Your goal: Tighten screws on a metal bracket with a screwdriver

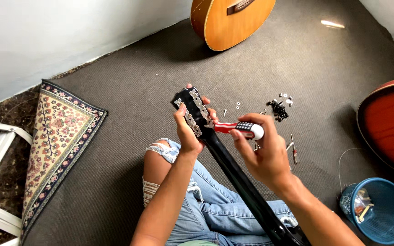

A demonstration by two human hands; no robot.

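A black guitar neck runs up from my lap to its headstock, whose back carries two silver tuner plates. My left hand grips the headstock from the left, fingers wrapped around its far side. My right hand holds a screwdriver with a red, black and white handle, its tip pointing left against the lower end of the right tuner plate.
Small screws, washers and black parts lie scattered on the grey carpet, with a small screwdriver beside them. An orange acoustic guitar body lies at the top, a red guitar body at right, a blue bin lower right, a patterned rug left.
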